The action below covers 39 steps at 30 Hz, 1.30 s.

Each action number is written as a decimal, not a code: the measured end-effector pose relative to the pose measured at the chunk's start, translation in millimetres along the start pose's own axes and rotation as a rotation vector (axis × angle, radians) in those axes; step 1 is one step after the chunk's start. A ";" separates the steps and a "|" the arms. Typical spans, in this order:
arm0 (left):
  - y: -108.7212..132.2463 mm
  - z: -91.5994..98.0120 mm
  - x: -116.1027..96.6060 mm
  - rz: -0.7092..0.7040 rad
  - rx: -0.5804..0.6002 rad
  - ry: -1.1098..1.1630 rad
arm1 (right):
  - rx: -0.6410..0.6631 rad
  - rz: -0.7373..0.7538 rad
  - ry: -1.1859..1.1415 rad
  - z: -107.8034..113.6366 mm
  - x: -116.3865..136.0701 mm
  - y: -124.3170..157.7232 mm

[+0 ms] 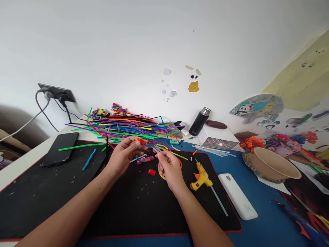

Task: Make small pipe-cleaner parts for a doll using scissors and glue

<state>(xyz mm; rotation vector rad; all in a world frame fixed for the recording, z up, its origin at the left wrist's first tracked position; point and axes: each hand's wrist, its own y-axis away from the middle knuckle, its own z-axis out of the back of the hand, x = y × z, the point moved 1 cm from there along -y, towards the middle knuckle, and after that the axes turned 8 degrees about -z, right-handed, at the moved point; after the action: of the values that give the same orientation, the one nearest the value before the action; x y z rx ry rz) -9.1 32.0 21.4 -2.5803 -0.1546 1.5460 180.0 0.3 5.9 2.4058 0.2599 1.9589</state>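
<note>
My left hand [127, 154] pinches a small orange-red piece [140, 141], which looks like coiled pipe cleaner, between thumb and fingertips above the black mat. Just to its right, my right hand [169, 168] is closed on scissors [156, 148]. Their blades point up and left toward the orange piece without touching it; a yellow and a red handle loop show partly behind the hand. On the mat between my hands lies another small red-orange piece [151, 172]. Behind it rests a pink, clear-bodied item [145, 160] whose kind I cannot make out.
Many coloured pipe cleaners [128, 125] are heaped against the wall. A yellow glue gun [202, 176] with a glue stick lies right of my hands, beside a white power bank [238, 197]. Also around are a phone [61, 149], a black flask [199, 121] and a beige bowl [275, 163].
</note>
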 end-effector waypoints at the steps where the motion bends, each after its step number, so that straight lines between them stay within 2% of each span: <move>1: -1.5 1.5 -0.5 0.006 -0.018 0.026 | -0.011 0.013 0.006 -0.8 -1.3 -0.1; 9: -7.6 9.7 -1.0 -0.016 -0.087 0.046 | -0.057 0.023 0.054 -13.2 -13.1 0.6; 14: -6.4 8.4 0.4 -0.051 -0.021 -0.089 | -0.046 -0.014 0.115 -17.2 -8.2 -3.0; 18: -4.8 5.9 1.1 -0.067 0.005 -0.126 | -0.021 -0.040 0.200 -14.6 0.7 -17.7; 24: -3.1 3.5 2.2 -0.051 0.048 -0.151 | -0.105 0.041 0.395 -7.0 16.5 -60.4; 28: 0.2 0.0 3.3 -0.017 0.092 -0.178 | -0.135 0.093 0.543 -9.5 31.8 -94.6; 35: 2.6 -4.0 -0.2 0.067 0.111 -0.173 | -0.182 0.246 0.985 -29.7 69.6 -155.1; 39: 1.7 -3.3 0.0 0.121 0.096 -0.150 | -0.182 0.263 1.243 -46.5 87.7 -191.8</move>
<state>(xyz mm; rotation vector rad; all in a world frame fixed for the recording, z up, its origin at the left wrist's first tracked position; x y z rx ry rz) -6.1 30.1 22.7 -2.4408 0.0623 1.7435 130.4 198.3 76.4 0.8534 -0.2369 3.1151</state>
